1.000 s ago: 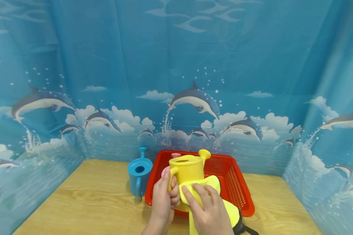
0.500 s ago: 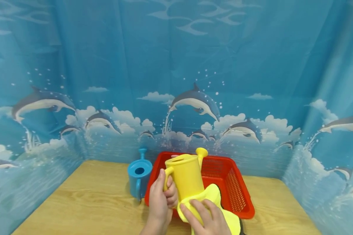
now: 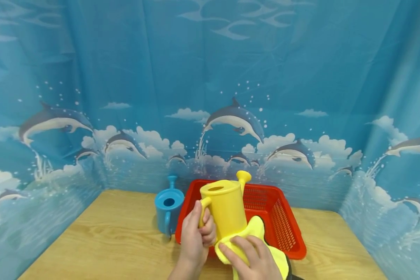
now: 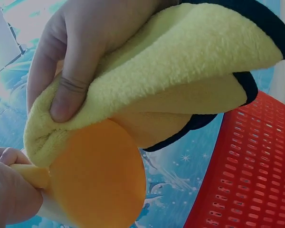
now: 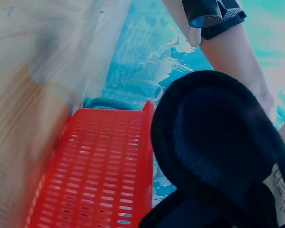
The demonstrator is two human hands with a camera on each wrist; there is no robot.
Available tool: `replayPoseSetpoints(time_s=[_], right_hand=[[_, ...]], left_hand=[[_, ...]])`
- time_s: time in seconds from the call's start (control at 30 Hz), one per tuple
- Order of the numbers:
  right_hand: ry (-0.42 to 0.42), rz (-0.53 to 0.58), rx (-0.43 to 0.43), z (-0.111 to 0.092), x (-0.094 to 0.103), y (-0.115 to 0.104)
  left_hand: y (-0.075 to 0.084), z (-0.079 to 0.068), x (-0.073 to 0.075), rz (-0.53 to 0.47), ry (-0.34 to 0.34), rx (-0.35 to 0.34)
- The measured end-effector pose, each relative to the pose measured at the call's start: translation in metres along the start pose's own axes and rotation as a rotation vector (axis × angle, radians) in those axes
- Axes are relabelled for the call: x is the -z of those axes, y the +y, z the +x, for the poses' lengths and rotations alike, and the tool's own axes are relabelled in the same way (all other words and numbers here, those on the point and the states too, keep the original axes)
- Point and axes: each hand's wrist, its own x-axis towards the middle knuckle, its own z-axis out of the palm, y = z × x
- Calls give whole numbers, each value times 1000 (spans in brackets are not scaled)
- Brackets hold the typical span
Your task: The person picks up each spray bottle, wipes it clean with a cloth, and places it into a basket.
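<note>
A yellow watering can (image 3: 226,210) is held up and tilted in front of the red basket, its spout pointing away. My left hand (image 3: 196,237) grips its handle. In the left wrist view the round base (image 4: 102,175) of the can faces the camera. My right hand (image 3: 253,258) holds a folded, fluffy yellow cloth (image 4: 166,66) with dark edging against the lower end of the can, the thumb pressing on it. The dark underside of the cloth (image 5: 213,137), with a white label, fills much of the right wrist view and hides the right hand there.
A red perforated basket (image 3: 287,221) stands on the wooden table (image 3: 101,237) behind the hands. Left of it is a blue watering can (image 3: 168,210), close to the basket wall. A blue dolphin-print curtain (image 3: 210,77) encloses the back and sides.
The cloth has slid from the can's middle down to its lower end, baring more of the body. The can has risen and tilted slightly. The left hand keeps its grip.
</note>
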Motion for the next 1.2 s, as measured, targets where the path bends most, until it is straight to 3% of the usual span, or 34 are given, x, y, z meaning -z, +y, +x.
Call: replayPoseSetpoints(time_s=[0.23, 0.4, 0.63, 0.8, 1.03, 1.2], right_hand=[[28, 51, -86, 5, 3, 6], [24, 67, -155, 12, 1, 9], [147, 76, -197, 28, -7, 17], [182, 92, -220, 43, -13, 26], [218, 150, -213, 55, -20, 39], [231, 170, -176, 52, -23, 40]], left_hand=[[-4, -2, -2, 11, -85, 20], [-5, -1, -2, 20, -100, 22], [-6, -4, -3, -1, -134, 83], [-10, -5, -4, -48, -172, 59], [-9, -2, -1, -14, -140, 59], [-6, -1, 1, 12, -110, 65]])
